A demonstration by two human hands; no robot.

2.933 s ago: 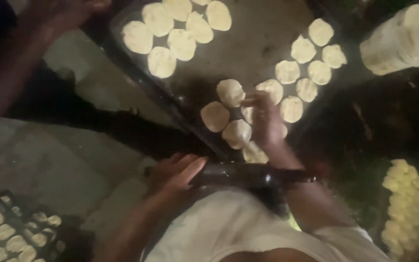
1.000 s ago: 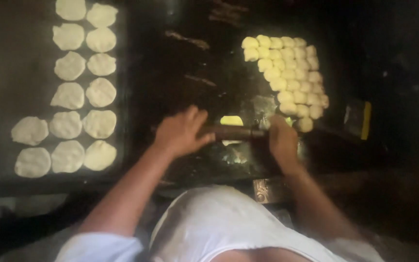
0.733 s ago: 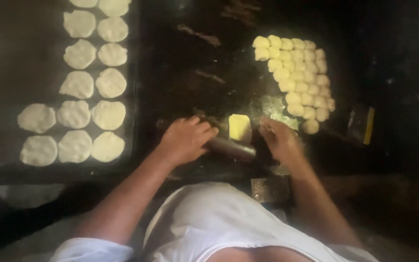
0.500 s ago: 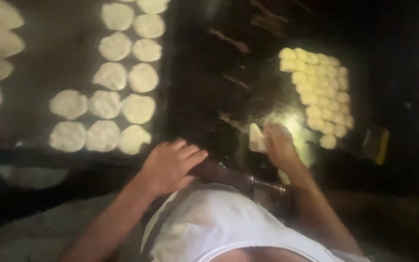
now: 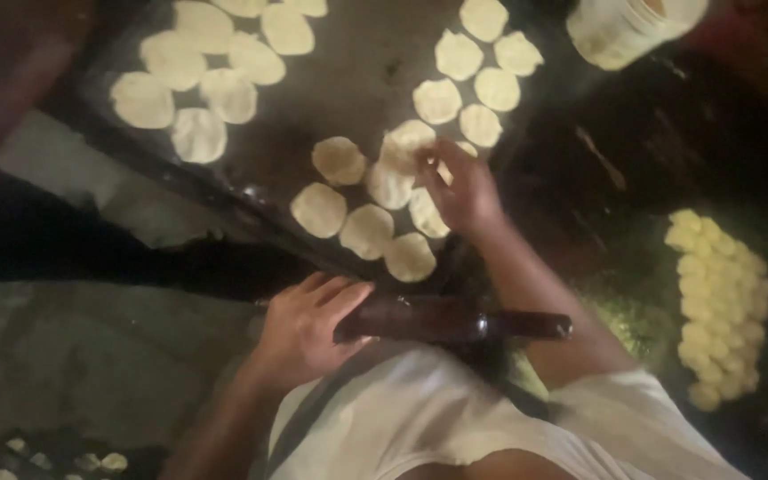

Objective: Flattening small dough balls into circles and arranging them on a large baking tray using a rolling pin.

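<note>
My left hand (image 5: pixel 308 329) rests with spread fingers on a dark wooden rolling pin (image 5: pixel 455 322) that lies across the surface close to my body. My right hand (image 5: pixel 460 187) reaches forward over a dark metal tray (image 5: pixel 357 84) and pinches the edge of a flattened pale dough disc (image 5: pixel 409 140). Several more flat dough discs lie around that hand in loose rows, such as one disc (image 5: pixel 340 160) just to its left. Another group of discs (image 5: pixel 197 76) fills the tray's far left part.
A cluster of small yellowish dough pieces (image 5: pixel 722 302) sits on the dark surface at the right. A pale cylindrical container (image 5: pixel 628 27) stands at the top right. Grey concrete floor (image 5: pixel 91 356) shows at the lower left.
My view swung from the rolling spot to the tray. My right hand left the rolling pin and carried a rolled disc onto the tray. My left hand stayed on the pin.
</note>
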